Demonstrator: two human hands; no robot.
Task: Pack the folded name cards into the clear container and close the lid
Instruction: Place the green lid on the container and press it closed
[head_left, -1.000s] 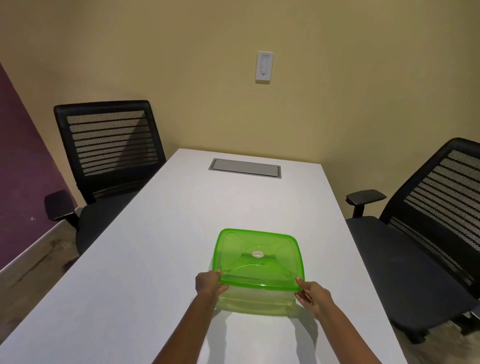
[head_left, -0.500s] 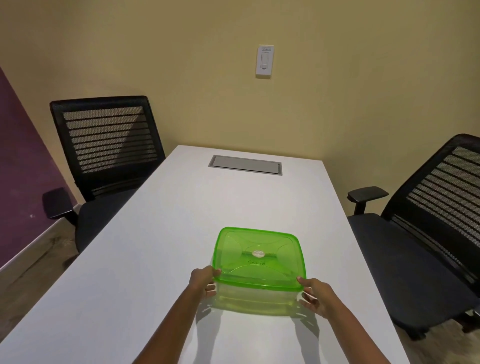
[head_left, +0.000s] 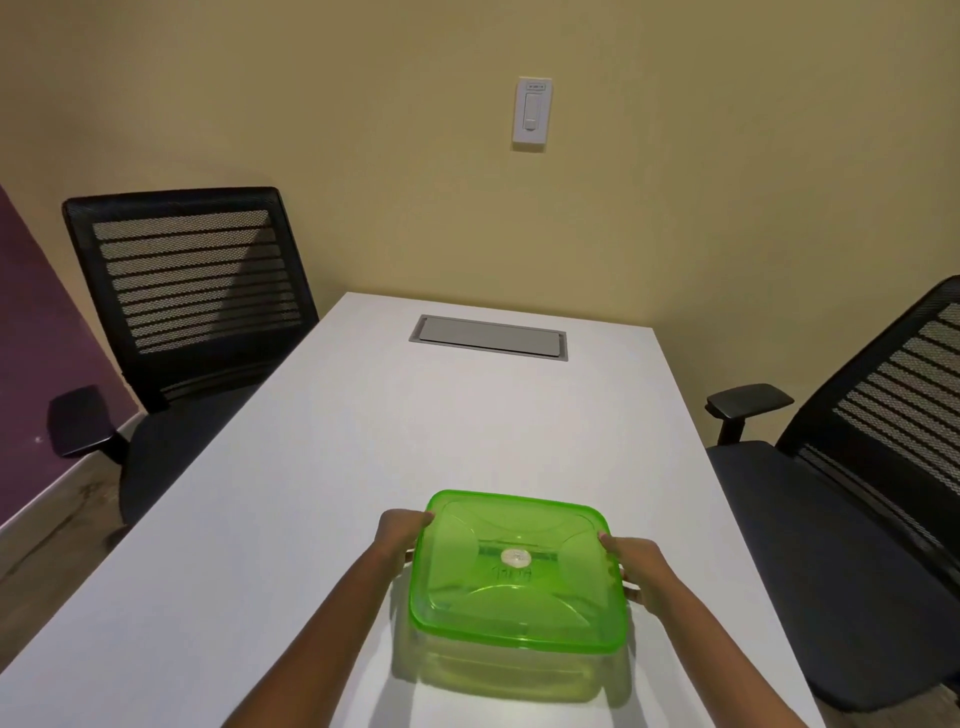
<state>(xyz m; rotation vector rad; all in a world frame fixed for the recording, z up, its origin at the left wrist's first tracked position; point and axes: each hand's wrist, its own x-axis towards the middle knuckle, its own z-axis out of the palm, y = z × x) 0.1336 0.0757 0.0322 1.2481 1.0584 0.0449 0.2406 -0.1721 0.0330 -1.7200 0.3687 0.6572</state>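
Observation:
A clear container (head_left: 498, 670) with a translucent green lid (head_left: 517, 571) stands on the white table (head_left: 291, 519), near its front edge. The lid lies flat on top of the container. My left hand (head_left: 400, 535) grips the lid's left edge near the far corner. My right hand (head_left: 641, 571) grips the right edge, fingers curled under the rim. No folded name cards can be made out; the container's inside is blurred by the green tint.
A grey cable hatch (head_left: 488, 336) is set into the table's far end. Black mesh office chairs stand at the left (head_left: 192, 291) and the right (head_left: 852, 499). A yellow wall with a white switch (head_left: 532, 111) is behind the table.
Both hands have slid from the lid's near corners farther along its sides. The container sits closer to me in view, and the camera has tilted.

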